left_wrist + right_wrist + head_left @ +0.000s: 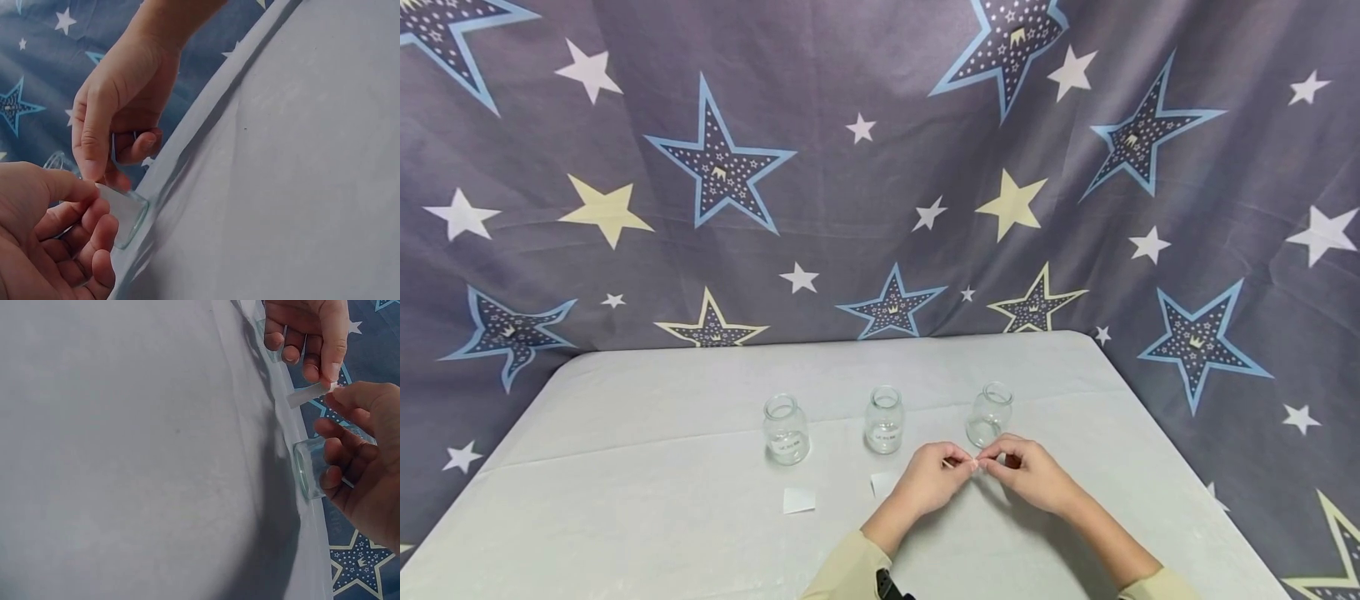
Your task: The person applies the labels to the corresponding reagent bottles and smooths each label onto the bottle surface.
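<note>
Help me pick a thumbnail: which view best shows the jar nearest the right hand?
Head view: the jar shows nearly whole. Left wrist: left hand and right hand cover its middle. Right wrist: right hand hides part.

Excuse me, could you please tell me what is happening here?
A person's left hand and right hand are pinching a small white slip with their fingertips. Just beyond them, a clear, rounded glass jar with no visible label stands on the white-covered table. To its left, the middle clear glass jar and the left clear glass jar bear white printed labels. A white paper piece lies before the left jar; another is partly hidden by the left hand.
</note>
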The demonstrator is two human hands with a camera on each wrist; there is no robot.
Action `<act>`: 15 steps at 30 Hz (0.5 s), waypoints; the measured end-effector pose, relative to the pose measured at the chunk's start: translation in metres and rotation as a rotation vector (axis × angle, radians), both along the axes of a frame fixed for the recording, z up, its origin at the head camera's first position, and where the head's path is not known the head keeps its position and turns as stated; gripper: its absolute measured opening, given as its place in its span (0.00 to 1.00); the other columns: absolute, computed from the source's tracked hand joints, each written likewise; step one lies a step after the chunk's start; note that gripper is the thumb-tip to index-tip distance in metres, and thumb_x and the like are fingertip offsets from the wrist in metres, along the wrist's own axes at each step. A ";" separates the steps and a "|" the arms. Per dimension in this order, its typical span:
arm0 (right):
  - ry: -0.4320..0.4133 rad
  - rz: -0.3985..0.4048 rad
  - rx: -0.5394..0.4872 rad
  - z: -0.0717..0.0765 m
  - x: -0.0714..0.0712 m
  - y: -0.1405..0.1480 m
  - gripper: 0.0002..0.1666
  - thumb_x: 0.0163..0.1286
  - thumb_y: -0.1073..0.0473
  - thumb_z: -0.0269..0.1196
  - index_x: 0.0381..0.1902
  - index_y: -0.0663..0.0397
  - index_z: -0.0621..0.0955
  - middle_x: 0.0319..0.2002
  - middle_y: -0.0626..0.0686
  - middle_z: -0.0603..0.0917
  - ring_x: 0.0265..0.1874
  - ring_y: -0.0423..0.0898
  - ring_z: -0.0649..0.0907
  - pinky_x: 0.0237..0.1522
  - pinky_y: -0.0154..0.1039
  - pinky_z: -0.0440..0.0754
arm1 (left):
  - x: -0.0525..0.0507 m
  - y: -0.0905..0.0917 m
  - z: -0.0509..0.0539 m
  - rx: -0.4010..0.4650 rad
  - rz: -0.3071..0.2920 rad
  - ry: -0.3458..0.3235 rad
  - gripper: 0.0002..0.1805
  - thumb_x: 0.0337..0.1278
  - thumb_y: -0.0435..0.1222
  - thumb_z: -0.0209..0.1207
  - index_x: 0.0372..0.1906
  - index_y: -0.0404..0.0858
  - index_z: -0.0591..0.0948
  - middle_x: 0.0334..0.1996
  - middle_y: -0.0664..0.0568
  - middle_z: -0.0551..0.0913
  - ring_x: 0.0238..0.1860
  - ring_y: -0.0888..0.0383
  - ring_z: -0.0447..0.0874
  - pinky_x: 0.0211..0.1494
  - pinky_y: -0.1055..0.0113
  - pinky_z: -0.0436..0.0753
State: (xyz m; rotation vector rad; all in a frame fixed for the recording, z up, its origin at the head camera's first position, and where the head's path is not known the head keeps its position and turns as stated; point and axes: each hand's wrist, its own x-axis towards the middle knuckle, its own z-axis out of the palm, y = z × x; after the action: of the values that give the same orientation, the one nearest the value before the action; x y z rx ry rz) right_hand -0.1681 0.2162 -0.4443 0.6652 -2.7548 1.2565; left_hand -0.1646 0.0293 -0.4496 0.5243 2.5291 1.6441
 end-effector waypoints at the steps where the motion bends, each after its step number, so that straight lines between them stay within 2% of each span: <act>1: -0.016 -0.012 0.005 0.000 0.000 0.000 0.03 0.62 0.65 0.62 0.32 0.57 0.83 0.28 0.50 0.80 0.22 0.33 0.69 0.24 0.30 0.69 | 0.000 0.000 0.000 0.009 -0.001 0.002 0.07 0.55 0.37 0.59 0.30 0.38 0.83 0.21 0.59 0.79 0.22 0.72 0.70 0.26 0.76 0.73; 4: -0.071 -0.050 0.019 0.001 0.001 0.000 0.03 0.64 0.65 0.60 0.32 0.57 0.81 0.25 0.48 0.78 0.22 0.33 0.70 0.25 0.29 0.70 | 0.001 0.001 0.000 0.035 -0.001 -0.013 0.07 0.54 0.36 0.59 0.30 0.36 0.83 0.20 0.58 0.79 0.20 0.71 0.71 0.24 0.75 0.73; 7: -0.103 -0.083 0.005 0.002 0.001 0.001 0.02 0.64 0.62 0.60 0.33 0.54 0.80 0.23 0.45 0.75 0.22 0.33 0.70 0.25 0.29 0.70 | 0.000 0.003 0.000 0.055 0.007 -0.073 0.06 0.53 0.35 0.60 0.31 0.35 0.83 0.19 0.54 0.80 0.18 0.69 0.71 0.23 0.75 0.73; 15: -0.086 -0.111 -0.048 0.000 0.000 0.003 0.02 0.63 0.61 0.60 0.30 0.52 0.79 0.22 0.45 0.74 0.22 0.33 0.69 0.25 0.30 0.68 | 0.001 0.004 -0.001 0.025 0.018 -0.119 0.05 0.53 0.36 0.59 0.31 0.37 0.82 0.20 0.57 0.79 0.17 0.69 0.71 0.21 0.75 0.72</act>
State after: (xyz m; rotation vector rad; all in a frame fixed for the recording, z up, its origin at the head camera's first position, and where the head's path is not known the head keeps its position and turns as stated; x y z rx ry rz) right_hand -0.1682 0.2191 -0.4447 0.4583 -2.7757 1.3533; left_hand -0.1631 0.0335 -0.4507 0.3934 2.4384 1.6626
